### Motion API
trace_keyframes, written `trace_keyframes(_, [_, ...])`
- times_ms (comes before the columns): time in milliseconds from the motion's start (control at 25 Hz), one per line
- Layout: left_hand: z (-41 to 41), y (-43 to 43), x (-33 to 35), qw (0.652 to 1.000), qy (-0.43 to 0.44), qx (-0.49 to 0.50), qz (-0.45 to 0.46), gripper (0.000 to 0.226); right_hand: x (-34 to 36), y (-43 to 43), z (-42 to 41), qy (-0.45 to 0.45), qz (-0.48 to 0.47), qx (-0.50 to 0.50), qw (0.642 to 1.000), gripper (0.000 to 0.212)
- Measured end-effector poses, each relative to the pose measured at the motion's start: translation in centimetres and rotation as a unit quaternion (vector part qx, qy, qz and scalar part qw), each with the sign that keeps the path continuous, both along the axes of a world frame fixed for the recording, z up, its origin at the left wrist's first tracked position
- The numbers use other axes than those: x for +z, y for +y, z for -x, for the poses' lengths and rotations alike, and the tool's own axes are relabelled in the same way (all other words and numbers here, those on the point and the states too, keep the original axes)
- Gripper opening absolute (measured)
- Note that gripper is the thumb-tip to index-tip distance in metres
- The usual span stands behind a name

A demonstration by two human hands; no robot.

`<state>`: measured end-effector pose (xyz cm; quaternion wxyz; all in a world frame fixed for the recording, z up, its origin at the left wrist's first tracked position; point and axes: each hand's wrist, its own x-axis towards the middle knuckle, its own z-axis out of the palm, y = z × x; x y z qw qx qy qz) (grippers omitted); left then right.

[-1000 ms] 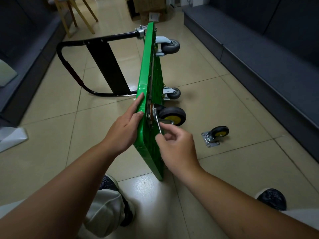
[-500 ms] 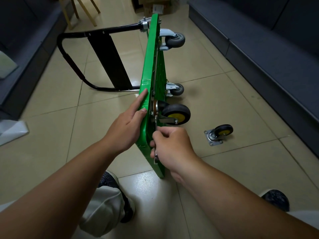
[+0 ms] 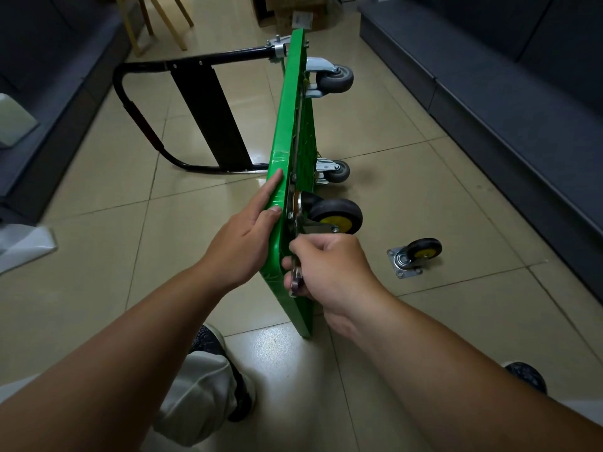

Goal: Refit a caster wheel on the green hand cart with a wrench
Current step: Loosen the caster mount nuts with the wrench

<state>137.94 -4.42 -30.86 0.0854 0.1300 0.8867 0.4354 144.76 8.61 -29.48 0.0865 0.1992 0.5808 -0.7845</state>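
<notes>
Right grip (image 3: 329, 269) fisted round wrench (image 3: 296, 279), mostly hidden; left grip (image 3: 248, 243) flat against cart (image 3: 287, 125)

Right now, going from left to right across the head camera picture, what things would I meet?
Bend of the black handle → left hand pressing on the green cart → right hand gripping the wrench → loose caster wheel.

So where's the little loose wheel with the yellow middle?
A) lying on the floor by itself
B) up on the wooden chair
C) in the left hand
A: the loose caster lies on the tiled floor, to the right of the green cart and apart from it.
</notes>
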Motion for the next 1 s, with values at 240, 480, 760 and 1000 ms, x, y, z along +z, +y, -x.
trace_keyframes(240, [0.0, -0.1, 0.1, 1.000, 0.002, -0.003, 0.008, 0.056, -0.4, -0.4, -0.1, -0.005, 0.021, -0.037, 0.999, 0.023])
trace_keyframes(480, [0.0, 0.0, 0.0, 1.000, -0.001, -0.002, -0.001, 0.056, -0.4, -0.2, 0.0, 0.030, 0.033, -0.024, 0.999, 0.018])
trace_keyframes(760, [0.0, -0.1, -0.1, 1.000, 0.004, -0.001, 0.015, 0.057, -1.4, 0.5, 0.3, 0.043, 0.023, 0.048, 0.998, 0.021])
trace_keyframes(1000, [0.3, -0.1, -0.3, 1.000, 0.001, -0.004, 0.009, 0.057, -6.9, 1.5, -0.7, 0.136, -0.108, 0.076, 0.982, 0.046])
